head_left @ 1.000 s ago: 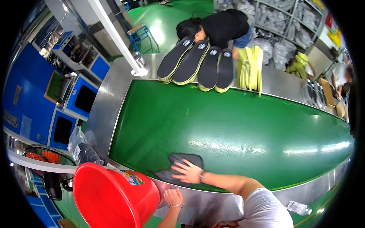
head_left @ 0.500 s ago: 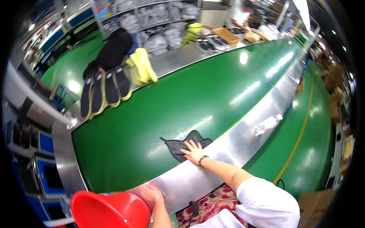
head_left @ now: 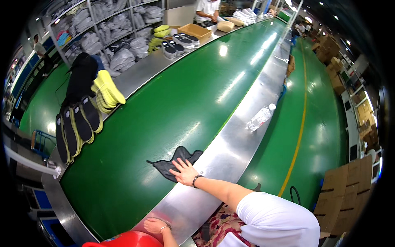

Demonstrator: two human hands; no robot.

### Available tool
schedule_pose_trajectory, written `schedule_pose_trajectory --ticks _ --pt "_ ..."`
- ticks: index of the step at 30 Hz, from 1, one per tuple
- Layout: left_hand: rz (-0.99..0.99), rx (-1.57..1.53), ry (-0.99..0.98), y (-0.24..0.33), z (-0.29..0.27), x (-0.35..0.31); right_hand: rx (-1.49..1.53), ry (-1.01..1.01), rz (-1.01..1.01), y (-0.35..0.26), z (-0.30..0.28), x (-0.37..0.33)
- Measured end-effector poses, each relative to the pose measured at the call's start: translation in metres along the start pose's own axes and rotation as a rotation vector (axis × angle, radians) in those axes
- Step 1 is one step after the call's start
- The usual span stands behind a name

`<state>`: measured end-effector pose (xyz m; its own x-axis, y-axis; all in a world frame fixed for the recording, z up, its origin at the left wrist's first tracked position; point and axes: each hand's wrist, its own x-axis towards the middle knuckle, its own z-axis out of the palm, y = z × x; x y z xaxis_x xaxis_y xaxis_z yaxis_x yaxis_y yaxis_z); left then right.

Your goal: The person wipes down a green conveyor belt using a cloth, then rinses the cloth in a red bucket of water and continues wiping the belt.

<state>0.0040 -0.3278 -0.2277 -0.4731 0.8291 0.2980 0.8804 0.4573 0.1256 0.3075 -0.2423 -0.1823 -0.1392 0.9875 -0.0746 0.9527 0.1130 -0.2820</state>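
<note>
My right hand [head_left: 184, 171], a dark bracelet at its wrist, is open with fingers spread, pressing flat on a black piece of thin cloth [head_left: 164, 167]. The cloth lies creased, partly on the green conveyor belt [head_left: 135, 136] and up to its metal edge, with a thin pointed corner to the left. Lower left, my left hand [head_left: 155, 225] rests on the metal edge [head_left: 185, 201], its fingers curled in and nothing visible in them. Just below it is a red plastic tub [head_left: 131, 240], mostly cut off by the lower rim.
Black-and-yellow insoles [head_left: 78, 123] and yellow ones [head_left: 108, 91] lie along the far left edge. A clear bottle [head_left: 261, 117] lies on the near metal edge. Farther back are a cardboard box [head_left: 195, 31], shelves of grey bundles [head_left: 119, 37] and a person [head_left: 207, 11]. Cartons [head_left: 343, 193] stand right.
The view has swung right, so the belt, insoles and bottle sit farther left in the picture. Less of the red tub shows. My right hand stays spread on the cloth.
</note>
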Motion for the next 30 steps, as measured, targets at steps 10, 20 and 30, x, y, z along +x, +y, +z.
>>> schedule_pose_trajectory --ticks 10,20,30 --pt "0.042 0.045 0.035 0.008 -0.002 0.003 0.011 0.052 -0.054 0.006 0.002 -0.001" --pt "0.105 0.105 0.144 -0.008 0.011 -0.001 0.02 0.065 -0.053 0.001 -0.001 -0.001" --pt "-0.207 -0.245 -0.23 0.016 -0.026 0.011 -0.045 0.086 -0.097 0.002 0.009 0.015"
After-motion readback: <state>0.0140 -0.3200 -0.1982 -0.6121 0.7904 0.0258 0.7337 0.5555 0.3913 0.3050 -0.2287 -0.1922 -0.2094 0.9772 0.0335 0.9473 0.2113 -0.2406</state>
